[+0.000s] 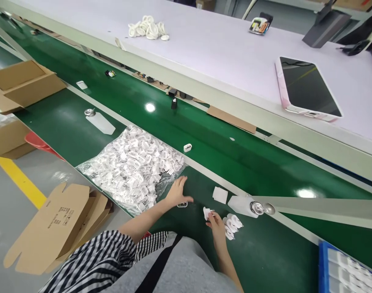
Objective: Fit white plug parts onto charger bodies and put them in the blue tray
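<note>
My left hand is open, thumb and fingers spread, beside the right edge of a clear plastic bag heaped with small white plastic parts. Just below its thumb, on the green surface, lies a small oval piece with a dark middle. Between the fingertips of my right hand is a small white plastic part. A little cluster of similar white parts lies right beside that hand. Above it sit a folded white wipe and a translucent bottle with a metal top.
A white oval part and a black piece lie on the green belt. Another metal-topped bottle is beyond the bag. A blue-edged tray stands lower right. On the raised shelf are a phone and white rings. Cardboard boxes are left.
</note>
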Demonstrator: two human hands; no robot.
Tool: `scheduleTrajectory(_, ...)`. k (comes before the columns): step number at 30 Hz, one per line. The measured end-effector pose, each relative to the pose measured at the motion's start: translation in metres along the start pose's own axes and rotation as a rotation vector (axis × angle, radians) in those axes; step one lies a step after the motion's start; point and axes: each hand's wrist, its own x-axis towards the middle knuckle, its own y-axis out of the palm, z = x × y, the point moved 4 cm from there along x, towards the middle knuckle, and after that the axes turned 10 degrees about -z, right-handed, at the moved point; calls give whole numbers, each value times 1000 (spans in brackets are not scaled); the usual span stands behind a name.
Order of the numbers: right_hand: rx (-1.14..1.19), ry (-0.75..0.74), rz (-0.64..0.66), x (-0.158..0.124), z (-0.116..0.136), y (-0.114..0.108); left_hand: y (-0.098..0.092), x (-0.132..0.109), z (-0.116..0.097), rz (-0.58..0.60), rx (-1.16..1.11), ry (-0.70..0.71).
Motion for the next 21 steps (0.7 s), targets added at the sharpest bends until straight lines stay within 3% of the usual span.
scheduleTrajectory(2,158,109,88,-4,0,4,-13,52,-2,-128,23,-64)
scheduleTrajectory(4,285,162,159,-9,6,8,-17,108,-1,-176,83,-170)
scheduleTrajectory(7,381,170,176,-14,16,11,-6,168,-1,-6,156,-300)
scheduleTrajectory(9,414,178,147,-14,19,9,3,178,-10,99,169,-280)
scheduleTrajectory(12,465,156,58,-11,19,1,14,142,-38,159,131,-48)
scheduleTrajectory(15,481,71,-79,-7,17,-12,32,58,-64,303,80,148)
scheduleTrajectory(18,275,-78,-164,-6,14,-22,56,-28,-70,497,85,208)
scheduleTrajectory(21,-63,-259,-111,-9,6,-23,75,-73,-60,553,94,141)
